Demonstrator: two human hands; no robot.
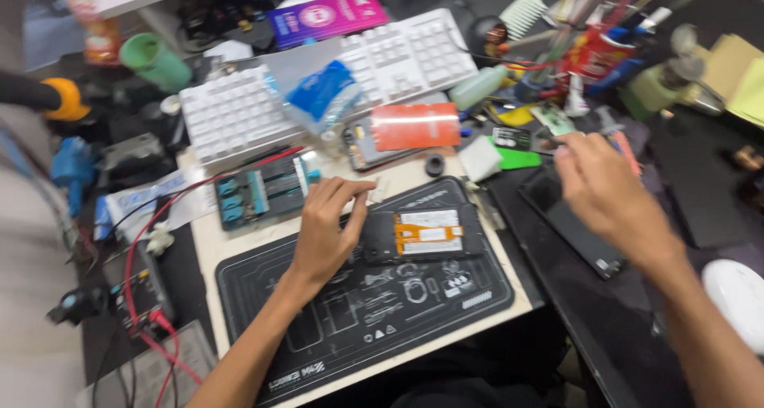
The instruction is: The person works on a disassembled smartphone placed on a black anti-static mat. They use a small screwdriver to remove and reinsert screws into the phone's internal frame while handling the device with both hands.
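Resting flat on the black repair mat (334, 328), left hand (326, 229), fingers loosely spread, fingertips at the left edge of the opened phone (422, 235) lying mid-mat. Further right, hovering blurred over the cluttered worktop (700, 193), right hand (609, 193), half-open, gripping nothing visible.

Two bare hands, the left hand (326, 225) and the right hand (609, 197), work over one black repair mat (374, 312) on the tabletop (208, 249). On the mat lies one opened phone (422, 235). Behind the mat stand two white keyboards (239, 114) and one green cup (155, 60); left of it run red leads (139, 249).
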